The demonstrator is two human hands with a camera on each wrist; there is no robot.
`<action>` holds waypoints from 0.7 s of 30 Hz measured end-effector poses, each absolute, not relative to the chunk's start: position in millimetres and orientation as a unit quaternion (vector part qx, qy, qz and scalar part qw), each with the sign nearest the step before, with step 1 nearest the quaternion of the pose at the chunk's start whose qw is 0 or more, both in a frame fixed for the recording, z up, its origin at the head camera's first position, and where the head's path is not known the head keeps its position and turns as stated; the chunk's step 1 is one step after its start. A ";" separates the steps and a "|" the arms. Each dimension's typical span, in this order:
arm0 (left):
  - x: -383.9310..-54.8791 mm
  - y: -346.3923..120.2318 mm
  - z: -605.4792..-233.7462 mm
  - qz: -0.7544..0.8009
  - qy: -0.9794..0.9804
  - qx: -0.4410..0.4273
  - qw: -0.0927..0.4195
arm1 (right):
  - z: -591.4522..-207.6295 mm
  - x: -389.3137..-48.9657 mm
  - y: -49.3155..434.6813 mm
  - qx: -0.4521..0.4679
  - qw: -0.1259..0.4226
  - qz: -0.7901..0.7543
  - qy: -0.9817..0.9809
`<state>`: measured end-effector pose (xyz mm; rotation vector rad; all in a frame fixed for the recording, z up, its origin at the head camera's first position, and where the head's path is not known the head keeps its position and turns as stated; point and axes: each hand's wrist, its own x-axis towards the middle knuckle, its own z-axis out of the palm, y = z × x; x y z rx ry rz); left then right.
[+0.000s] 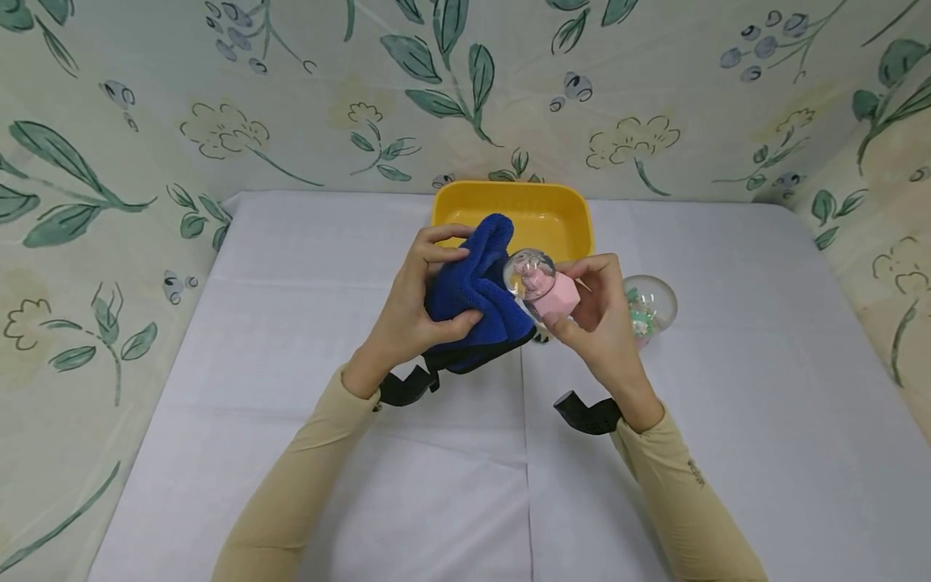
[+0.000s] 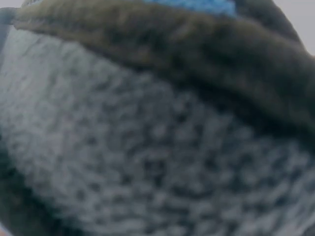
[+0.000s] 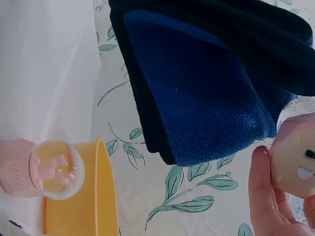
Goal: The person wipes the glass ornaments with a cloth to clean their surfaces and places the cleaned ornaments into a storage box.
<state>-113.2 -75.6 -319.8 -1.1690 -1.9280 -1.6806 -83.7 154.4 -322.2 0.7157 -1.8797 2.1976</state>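
My left hand [image 1: 407, 307] grips a folded blue cloth [image 1: 469, 295] with dark edging, thumb in front and fingers behind. The cloth [image 2: 157, 147] fills the left wrist view, blurred and too close for the hand to show. My right hand [image 1: 604, 315] pinches a small snow globe [image 1: 557, 294] by its pink faceted base, its clear ball turned toward the cloth and a pink figure inside. The right wrist view shows the cream underside of that held globe [image 3: 295, 169] beside the cloth, with a small dark switch on it.
Behind the hands stands a yellow tray [image 1: 512, 191]. A second globe [image 1: 655, 303] with a green figure stands right of my right hand. Near the tray, the right wrist view shows a pink-based globe [image 3: 19, 167]. White cloth covers the table [image 1: 451, 501]; floral fabric [image 1: 291, 97] hangs around it.
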 end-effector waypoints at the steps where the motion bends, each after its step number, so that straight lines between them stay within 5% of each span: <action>1: -113.0 -75.6 -319.6 -0.590 -0.677 -0.409 0.162 | -321.5 -83.5 154.0 0.236 0.080 0.736 -0.630; 10: -111.7 -74.8 -320.1 -0.591 -0.682 -0.406 0.143 | -320.8 -83.3 153.7 0.230 0.064 0.739 -0.629; 21: -112.3 -71.7 -323.2 -0.590 -0.684 -0.409 0.128 | -317.5 -81.3 154.6 0.224 0.107 0.705 -0.665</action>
